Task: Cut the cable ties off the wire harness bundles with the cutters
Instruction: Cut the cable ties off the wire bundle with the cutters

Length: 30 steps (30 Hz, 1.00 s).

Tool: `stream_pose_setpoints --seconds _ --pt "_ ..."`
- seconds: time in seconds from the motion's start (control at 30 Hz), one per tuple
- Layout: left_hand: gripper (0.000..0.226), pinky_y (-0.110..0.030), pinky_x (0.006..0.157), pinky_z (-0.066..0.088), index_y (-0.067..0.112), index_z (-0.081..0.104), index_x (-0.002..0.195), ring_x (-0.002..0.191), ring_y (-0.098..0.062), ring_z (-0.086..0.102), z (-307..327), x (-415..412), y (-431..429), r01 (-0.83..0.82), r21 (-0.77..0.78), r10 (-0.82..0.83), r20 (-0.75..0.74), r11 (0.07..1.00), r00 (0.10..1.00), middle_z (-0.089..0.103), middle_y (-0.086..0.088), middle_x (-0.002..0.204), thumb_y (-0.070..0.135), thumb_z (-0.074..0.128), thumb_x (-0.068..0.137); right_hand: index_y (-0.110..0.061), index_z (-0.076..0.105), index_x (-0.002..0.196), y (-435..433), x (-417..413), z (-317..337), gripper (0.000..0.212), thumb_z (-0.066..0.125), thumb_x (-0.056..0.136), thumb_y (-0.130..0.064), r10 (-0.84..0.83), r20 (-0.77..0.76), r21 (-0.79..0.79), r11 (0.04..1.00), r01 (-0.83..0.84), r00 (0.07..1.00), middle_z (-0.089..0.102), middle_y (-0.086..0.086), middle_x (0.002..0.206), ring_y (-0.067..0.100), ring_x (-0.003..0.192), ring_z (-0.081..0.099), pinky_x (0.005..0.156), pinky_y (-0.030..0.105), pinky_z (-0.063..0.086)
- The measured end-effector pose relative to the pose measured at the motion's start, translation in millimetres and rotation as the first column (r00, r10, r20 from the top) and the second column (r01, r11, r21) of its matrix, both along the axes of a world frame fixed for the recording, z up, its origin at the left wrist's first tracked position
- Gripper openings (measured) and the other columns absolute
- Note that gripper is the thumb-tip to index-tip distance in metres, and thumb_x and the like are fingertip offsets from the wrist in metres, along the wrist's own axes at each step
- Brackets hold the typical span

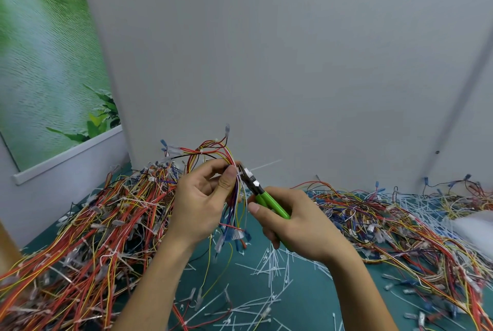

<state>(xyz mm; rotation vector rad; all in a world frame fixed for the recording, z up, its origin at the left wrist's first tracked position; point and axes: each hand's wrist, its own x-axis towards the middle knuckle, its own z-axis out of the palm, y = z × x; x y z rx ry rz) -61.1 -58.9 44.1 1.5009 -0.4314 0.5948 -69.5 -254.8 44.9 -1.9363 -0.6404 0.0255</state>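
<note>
My left hand holds a wire harness bundle of red, yellow and blue wires upright above the table, thumb pressed against it. My right hand grips the green-handled cutters. Their dark jaws sit at a white cable tie on the bundle, just right of my left thumb. The tie's tail sticks out to the right. Connector ends of the bundle hang below my left hand.
A thick heap of tied harnesses covers the table's left side. Another spread of wires lies on the right. Several cut white ties litter the green mat between my arms. Grey walls stand close behind.
</note>
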Motion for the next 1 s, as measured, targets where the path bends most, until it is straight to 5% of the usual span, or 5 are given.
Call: stream_pose_setpoints --seconds 0.17,0.47,0.6,0.83,1.0 --pt "0.009 -0.024 0.064 0.059 0.032 0.075 0.095 0.072 -0.011 0.074 0 0 -2 -0.047 0.014 0.047 0.020 0.999 0.999 0.078 0.005 0.094 0.030 0.067 0.092 -0.032 0.062 0.094 6 -1 -3 0.014 0.066 0.098 -0.045 -0.075 0.189 -0.121 0.988 0.099 0.979 0.057 -0.016 0.062 0.003 0.054 0.050 0.055 0.013 0.039" --pt "0.008 -0.031 0.064 0.058 0.027 0.074 0.096 0.070 -0.017 0.072 2 -3 -1 -0.093 0.062 0.090 0.042 0.994 0.995 0.077 0.002 0.088 0.030 0.067 0.092 -0.028 0.050 0.069 14 -1 -4 0.038 0.067 0.097 -0.048 -0.187 0.282 -0.091 0.971 0.220 0.941 0.045 -0.010 0.056 0.009 0.051 0.037 0.050 0.017 0.034" --pt "0.018 -0.037 0.055 0.052 0.021 0.073 0.098 0.062 -0.032 0.066 1 -5 -7 -0.113 0.031 0.111 0.068 0.993 0.992 0.071 -0.009 0.074 0.037 0.068 0.092 -0.011 0.050 0.072 19 9 -8 0.043 0.072 0.095 -0.040 -0.311 0.037 0.217 0.930 0.296 0.950 0.038 -0.003 0.059 0.016 0.053 0.034 0.052 0.031 0.033" --pt "0.020 -0.022 0.060 0.054 0.012 0.072 0.103 0.060 -0.017 0.066 2 -4 -7 0.023 -0.143 -0.030 -0.046 0.990 0.998 0.070 -0.007 0.071 0.027 0.063 0.094 -0.012 0.050 0.088 -2 26 -1 0.022 0.067 0.099 -0.021 0.003 -0.451 0.765 0.517 0.385 0.892 0.052 0.002 0.066 0.021 0.057 0.056 0.058 0.038 0.056" --pt "0.029 -0.023 0.061 0.054 0.005 0.068 0.106 0.065 -0.019 0.066 5 -8 -9 0.112 -0.217 -0.134 -0.091 0.970 0.987 0.068 -0.012 0.072 0.029 0.060 0.092 -0.007 0.063 0.106 -3 24 -2 0.030 0.081 0.085 -0.017 -0.028 -0.473 0.595 0.727 0.343 0.881 0.070 0.013 0.099 0.029 0.084 0.076 0.074 0.042 0.062"
